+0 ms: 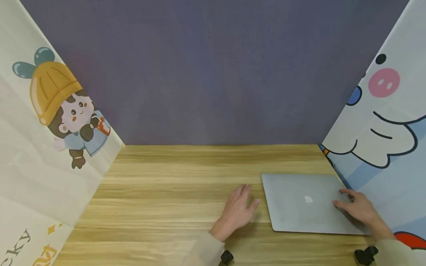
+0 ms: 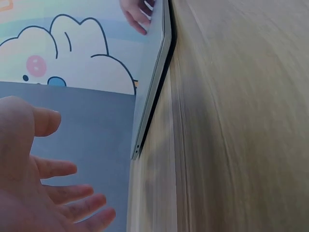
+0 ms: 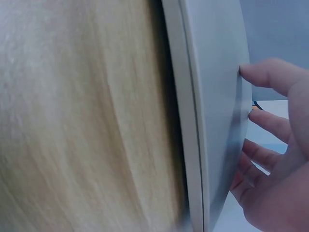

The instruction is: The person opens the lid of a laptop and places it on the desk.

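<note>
A closed silver laptop (image 1: 299, 216) with a pale apple logo lies on the right part of the wooden table. My right hand (image 1: 361, 210) is at its right edge, the thumb on the lid and the fingers curled along the side. In the right wrist view, the thumb (image 3: 270, 75) meets the lid (image 3: 217, 96), and the lower fingertips are partly hidden behind the edge. Left of the laptop, my left hand (image 1: 236, 210) is held over the table with fingers extended and nothing in it. The left wrist view has its fingers (image 2: 72, 193) apart from the laptop's side (image 2: 153, 92).
The wood-grain table (image 1: 149, 207) ends at a dark grey panel (image 1: 213, 74) at the back. A cartoon-printed sheet (image 1: 392, 140) borders the right side, close to the laptop and right hand. Another printed sheet (image 1: 40, 177) borders the left. Black wrist devices (image 1: 365, 255) show at the sleeves.
</note>
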`<act>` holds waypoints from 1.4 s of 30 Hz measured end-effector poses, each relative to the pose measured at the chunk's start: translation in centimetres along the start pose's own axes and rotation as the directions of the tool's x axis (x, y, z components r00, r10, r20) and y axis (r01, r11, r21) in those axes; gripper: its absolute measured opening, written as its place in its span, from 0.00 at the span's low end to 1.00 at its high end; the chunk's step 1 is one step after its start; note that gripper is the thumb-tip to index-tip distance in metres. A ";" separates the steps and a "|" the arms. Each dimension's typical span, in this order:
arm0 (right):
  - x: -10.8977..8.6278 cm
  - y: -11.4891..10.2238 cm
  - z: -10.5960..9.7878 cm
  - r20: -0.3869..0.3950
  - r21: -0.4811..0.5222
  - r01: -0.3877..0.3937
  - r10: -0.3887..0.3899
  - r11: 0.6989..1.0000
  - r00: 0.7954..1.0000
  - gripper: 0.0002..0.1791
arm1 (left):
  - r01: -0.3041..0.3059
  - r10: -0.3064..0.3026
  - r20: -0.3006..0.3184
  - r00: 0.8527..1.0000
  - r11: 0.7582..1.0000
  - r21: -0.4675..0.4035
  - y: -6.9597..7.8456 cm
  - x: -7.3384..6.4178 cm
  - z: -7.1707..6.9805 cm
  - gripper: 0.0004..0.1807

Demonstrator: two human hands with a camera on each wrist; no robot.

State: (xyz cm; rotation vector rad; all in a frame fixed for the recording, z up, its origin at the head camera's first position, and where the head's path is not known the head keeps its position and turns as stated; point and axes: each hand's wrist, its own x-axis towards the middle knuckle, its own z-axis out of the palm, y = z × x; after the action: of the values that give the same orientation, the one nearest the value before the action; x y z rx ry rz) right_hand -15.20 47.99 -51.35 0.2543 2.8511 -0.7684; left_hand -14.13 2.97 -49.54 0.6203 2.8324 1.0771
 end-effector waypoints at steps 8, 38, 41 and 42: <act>-0.1 0.0 0.0 -0.005 0.030 -0.002 0.002 1.000 1.000 0.47 | 0.038 -0.038 -0.004 0.999 0.999 -0.021 0.7 0.6 0.5 0.35; -0.4 -0.3 0.3 -0.020 0.074 0.014 -0.012 0.997 1.000 0.46 | 0.095 -0.095 0.002 0.995 0.992 -0.089 2.9 3.8 4.1 0.32; -0.5 -0.2 0.3 -0.015 0.079 0.012 -0.011 0.997 1.000 0.46 | 0.099 -0.100 0.000 0.995 0.991 -0.087 3.1 4.1 4.5 0.32; -0.5 -0.2 0.3 -0.014 0.079 0.012 -0.011 0.997 1.000 0.46 | 0.104 -0.104 0.003 0.995 0.991 -0.087 3.2 4.2 4.6 0.32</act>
State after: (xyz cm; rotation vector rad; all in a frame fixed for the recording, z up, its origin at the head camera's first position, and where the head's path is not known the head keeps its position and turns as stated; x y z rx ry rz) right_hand -14.74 47.63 -51.36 0.2552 2.8411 -0.8870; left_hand -16.02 9.64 -50.54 0.4600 2.7668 1.1760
